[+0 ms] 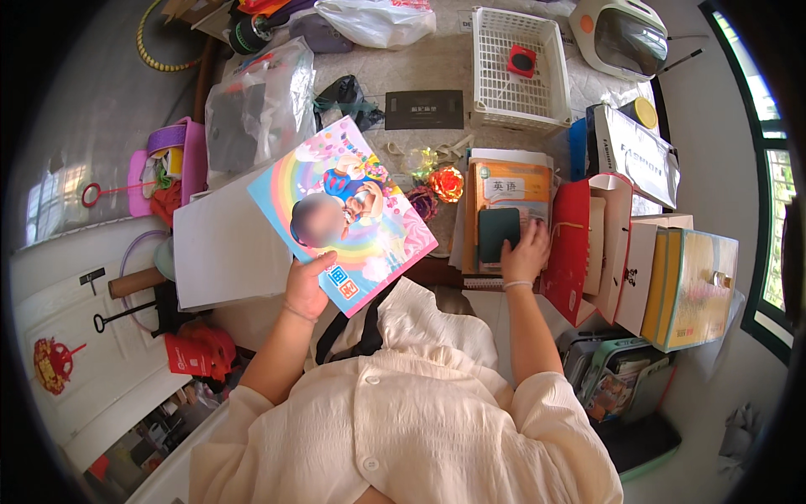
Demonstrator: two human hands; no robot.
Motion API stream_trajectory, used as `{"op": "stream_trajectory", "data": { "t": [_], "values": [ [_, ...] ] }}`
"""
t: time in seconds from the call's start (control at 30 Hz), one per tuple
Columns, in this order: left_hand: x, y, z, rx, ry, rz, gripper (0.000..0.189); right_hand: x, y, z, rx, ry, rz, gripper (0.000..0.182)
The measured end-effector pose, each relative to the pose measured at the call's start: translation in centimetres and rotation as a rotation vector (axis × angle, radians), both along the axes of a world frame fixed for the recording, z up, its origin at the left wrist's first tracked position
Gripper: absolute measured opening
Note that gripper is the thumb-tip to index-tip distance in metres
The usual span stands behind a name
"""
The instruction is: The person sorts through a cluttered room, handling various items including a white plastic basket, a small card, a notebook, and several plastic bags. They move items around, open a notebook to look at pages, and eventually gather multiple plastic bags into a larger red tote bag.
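Observation:
My left hand (308,283) grips the lower edge of a colourful drawing book (390,233) with a cartoon princess and a rainbow on its cover, held tilted above the table. Over to the right, my right hand (527,252) rests with fingers spread on a stack of books, touching the right side of a small dark green notebook (499,234). Beneath that notebook lies an orange textbook (516,176) bearing writing. Shiny foil roses (446,183) sit between the drawing book and the stack.
A white plastic basket (482,75) with a small red item stands at the back. Red gift bags (570,252) and a yellow box (699,290) are to the right. On the left are a large white board (227,246), a clear plastic bag (264,107) and a pink basket (196,157).

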State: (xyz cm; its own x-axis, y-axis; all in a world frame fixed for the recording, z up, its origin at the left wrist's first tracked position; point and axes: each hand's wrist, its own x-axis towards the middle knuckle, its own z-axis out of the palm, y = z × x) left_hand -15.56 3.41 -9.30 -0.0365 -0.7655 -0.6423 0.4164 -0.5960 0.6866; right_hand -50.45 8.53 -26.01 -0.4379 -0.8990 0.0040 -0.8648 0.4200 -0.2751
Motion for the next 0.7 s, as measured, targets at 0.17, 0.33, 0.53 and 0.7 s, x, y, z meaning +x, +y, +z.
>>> {"op": "stream_trajectory", "data": {
  "t": [0.17, 0.33, 0.53, 0.7],
  "values": [
    [-0.7, -0.3, 0.6, -0.003, 0.016, -0.021, 0.037, 5.9, -0.5, 0.3, 0.124, 0.101, 0.184, 0.073],
    [0.0, 0.1, 0.6, -0.004, 0.034, -0.007, 0.037, 7.0, -2.7, 0.5, 0.423, 0.159, 0.002, 0.078],
    [1.6, 0.8, 0.7, -0.078, 0.028, 0.026, 0.039, 5.4, -3.4, -2.3, 0.418, 0.225, -0.05, 0.066],
    [3.0, 1.1, 0.4, -0.109, -0.078, -0.118, 0.038, 0.5, -2.4, 0.3, 0.184, -0.19, 0.043, 0.096]
  ]
}}
